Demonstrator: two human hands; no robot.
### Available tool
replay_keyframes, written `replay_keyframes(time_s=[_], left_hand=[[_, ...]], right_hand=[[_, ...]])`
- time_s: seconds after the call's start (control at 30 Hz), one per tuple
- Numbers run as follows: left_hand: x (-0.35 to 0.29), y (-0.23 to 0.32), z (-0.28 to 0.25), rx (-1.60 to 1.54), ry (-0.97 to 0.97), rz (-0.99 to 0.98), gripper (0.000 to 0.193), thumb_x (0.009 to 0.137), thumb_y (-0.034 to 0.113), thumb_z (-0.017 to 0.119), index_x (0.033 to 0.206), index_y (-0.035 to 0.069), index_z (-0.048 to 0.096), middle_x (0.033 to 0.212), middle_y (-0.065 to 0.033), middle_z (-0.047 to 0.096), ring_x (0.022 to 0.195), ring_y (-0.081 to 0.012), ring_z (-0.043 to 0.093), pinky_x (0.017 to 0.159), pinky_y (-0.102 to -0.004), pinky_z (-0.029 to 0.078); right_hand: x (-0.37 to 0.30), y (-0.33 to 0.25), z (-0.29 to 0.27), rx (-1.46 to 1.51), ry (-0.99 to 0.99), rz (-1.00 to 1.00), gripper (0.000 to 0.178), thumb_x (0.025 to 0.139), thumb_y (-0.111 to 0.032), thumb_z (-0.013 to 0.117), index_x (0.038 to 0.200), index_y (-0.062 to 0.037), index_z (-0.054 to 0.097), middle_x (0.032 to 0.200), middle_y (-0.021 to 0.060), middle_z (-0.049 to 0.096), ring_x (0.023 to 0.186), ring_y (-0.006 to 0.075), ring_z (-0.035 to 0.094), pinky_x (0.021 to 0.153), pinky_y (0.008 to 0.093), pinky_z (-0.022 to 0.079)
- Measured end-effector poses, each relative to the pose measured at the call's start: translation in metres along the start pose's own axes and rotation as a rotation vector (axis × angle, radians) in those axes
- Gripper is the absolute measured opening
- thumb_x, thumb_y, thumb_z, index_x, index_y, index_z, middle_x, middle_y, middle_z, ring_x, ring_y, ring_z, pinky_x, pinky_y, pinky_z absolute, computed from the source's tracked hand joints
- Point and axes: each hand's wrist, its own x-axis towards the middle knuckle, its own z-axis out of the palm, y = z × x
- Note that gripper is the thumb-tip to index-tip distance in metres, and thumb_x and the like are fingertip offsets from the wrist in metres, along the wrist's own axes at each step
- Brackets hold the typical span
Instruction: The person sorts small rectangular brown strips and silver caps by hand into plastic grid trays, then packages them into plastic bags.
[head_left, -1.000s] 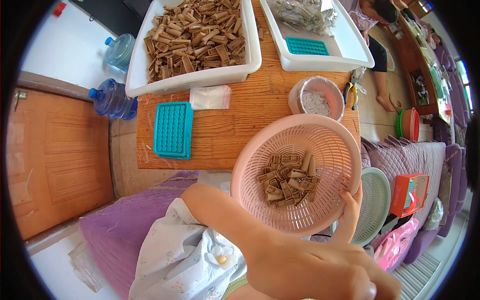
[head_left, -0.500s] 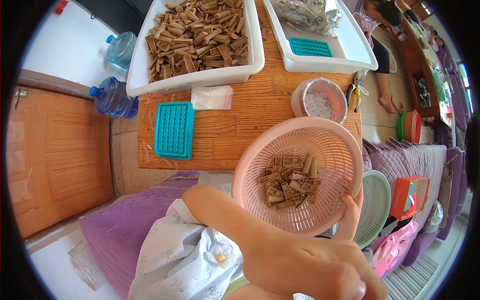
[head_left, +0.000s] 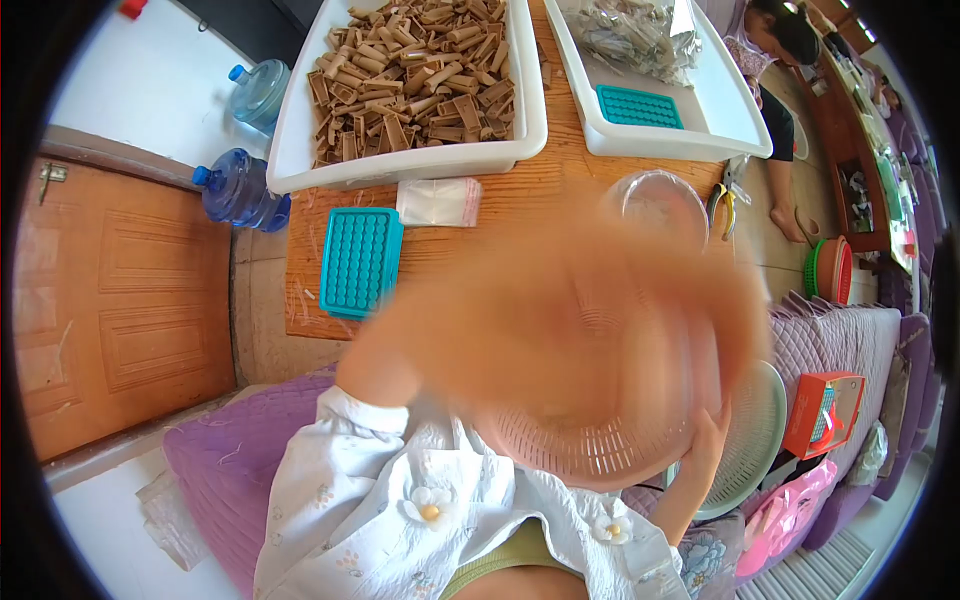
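Observation:
My left hand [head_left: 650,275], smeared by motion, is raised in front of the pink slotted basket [head_left: 580,455]; its fingers cannot be made out. It hides most of the basket and whatever lies inside. At the basket's right side, my right hand [head_left: 708,440] grips the rim. Behind my left hand, partly covered, stands a pink lined bucket [head_left: 665,190]. A teal tray with rows of round cavities [head_left: 360,262] lies on the wooden table [head_left: 480,255], beside a stack of clear plastic bags [head_left: 438,202].
A white bin [head_left: 400,168] heaped with brown trough-shaped pieces [head_left: 420,80] stands at the back. Right of it, another white bin [head_left: 700,140] holds plastic bags and a teal tray [head_left: 640,107]. Pliers [head_left: 722,205] lie at the table's right edge, near a green basket [head_left: 755,440]. Another person sits beyond.
My left hand has swung up and away from me, from below the basket to in front of it. The brown pieces in the basket are now covered from sight. My right hand stays on the rim.

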Motion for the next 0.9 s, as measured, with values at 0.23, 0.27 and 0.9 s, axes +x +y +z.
replay_keyframes(time_s=[0.23,0.27,0.9], left_hand=[[0.069,0.005,-0.265,1.95,0.158,-0.331,0.019,0.085,0.009,0.049,0.1,0.006,0.06,0.093,-0.0124,0.064,0.088,-0.0273,0.061,0.08,-0.0364,0.047],[0.07,-0.001,-0.285,1.954,0.07,-0.431,0.02,0.083,0.007,0.051,0.101,0.004,0.06,0.098,-0.0139,0.063,0.092,-0.0286,0.06,0.082,-0.0383,0.046],[0.112,-0.015,-0.307,1.682,0.25,-0.673,0.026,0.084,0.025,0.044,0.101,0.007,0.052,0.097,-0.0136,0.06,0.091,-0.0289,0.057,0.081,-0.0387,0.043]], right_hand=[[-0.006,-0.017,0.018,-0.043,-0.172,-0.044,0.057,0.064,0.009,0.047,0.12,-0.0009,0.041,0.104,0.0066,0.053,0.093,0.0153,0.053,0.081,0.0262,0.044],[-0.006,-0.017,0.018,-0.029,-0.175,-0.035,0.058,0.063,0.009,0.047,0.12,-0.0009,0.041,0.105,0.0068,0.053,0.094,0.0159,0.054,0.082,0.0264,0.044],[-0.004,-0.025,0.024,-0.056,-0.173,-0.016,0.055,0.062,0.01,0.049,0.115,-0.0012,0.044,0.102,0.0058,0.055,0.093,0.0147,0.053,0.082,0.025,0.042]])
